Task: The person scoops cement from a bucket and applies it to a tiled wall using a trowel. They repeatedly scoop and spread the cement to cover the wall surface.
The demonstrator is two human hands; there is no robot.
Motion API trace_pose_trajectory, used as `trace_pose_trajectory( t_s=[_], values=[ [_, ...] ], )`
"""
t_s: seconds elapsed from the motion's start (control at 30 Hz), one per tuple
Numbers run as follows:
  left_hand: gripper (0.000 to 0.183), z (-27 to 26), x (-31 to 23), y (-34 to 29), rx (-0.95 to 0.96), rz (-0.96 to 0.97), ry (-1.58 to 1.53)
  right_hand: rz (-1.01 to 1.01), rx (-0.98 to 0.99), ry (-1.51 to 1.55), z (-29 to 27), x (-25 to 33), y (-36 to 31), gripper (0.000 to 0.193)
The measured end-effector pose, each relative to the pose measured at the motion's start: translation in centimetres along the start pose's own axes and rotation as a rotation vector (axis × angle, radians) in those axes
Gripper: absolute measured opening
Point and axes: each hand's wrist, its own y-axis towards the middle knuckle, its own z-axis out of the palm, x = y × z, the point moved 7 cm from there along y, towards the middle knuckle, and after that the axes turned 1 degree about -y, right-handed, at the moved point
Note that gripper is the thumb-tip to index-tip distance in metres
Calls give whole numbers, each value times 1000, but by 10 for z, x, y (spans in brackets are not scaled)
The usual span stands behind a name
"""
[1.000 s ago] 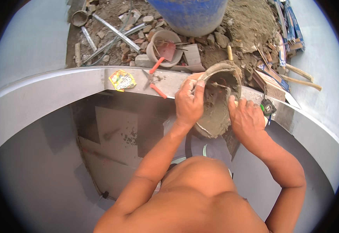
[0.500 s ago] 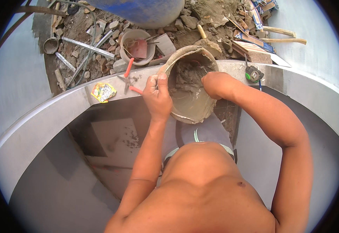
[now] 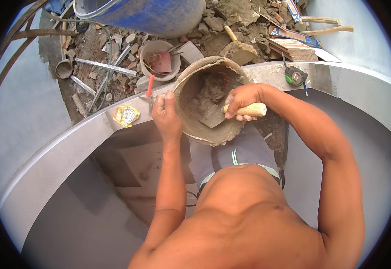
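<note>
A mortar-crusted bucket [image 3: 184,105] is tipped toward me at the wall's edge, with wet grey mortar [image 3: 206,96] inside. My left hand [image 3: 166,114] grips its left rim, thumb over the edge. Closed round the pale wooden handle of a trowel [image 3: 253,110], my right hand [image 3: 244,99] is at the bucket's right side. The trowel's blade lies down in the mortar and is coated with it, so its outline is partly lost. Beside my left hand, red-handled pliers [image 3: 150,86] rest on the ledge, partly covered by that hand.
The pale ledge [image 3: 88,134] curves across in front of me. On it lie a yellow packet [image 3: 126,116] and a tape measure [image 3: 295,76]. Beyond are rubble [image 3: 240,53], a small bucket [image 3: 145,48] with scraps, a big blue drum [image 3: 159,18], metal strips [image 3: 105,66] and stacked tiles [image 3: 294,53].
My right hand has turned and drawn back toward the bucket's near right side, so the trowel's handle now shows. The bucket and my left hand have shifted slightly left.
</note>
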Motion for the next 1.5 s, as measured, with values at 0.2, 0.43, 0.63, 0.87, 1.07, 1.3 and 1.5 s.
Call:
trace_pose_trajectory(
  t_s=[0.2,0.43,0.63,0.87,1.07,1.3,1.5],
  values=[
    [28,5,3,-4,9,-36,-82,-213,179,521,28,-19,15,16],
    [27,15,-7,-8,15,14,6,-510,413,1096,63,-8,31,27],
    [26,13,-14,-22,-25,53,114,-812,608,1464,71,8,31,33],
    [29,14,-18,-27,-7,78,161,-917,614,1535,58,5,26,35],
    [26,15,-12,-25,-39,144,103,-803,353,1193,26,-13,13,30],
    [30,32,-26,-24,-28,80,76,-247,-858,-1048,44,6,-62,22],
    [28,37,-26,-27,26,111,-10,-122,-1088,-1188,25,11,-68,16]
  ],
)
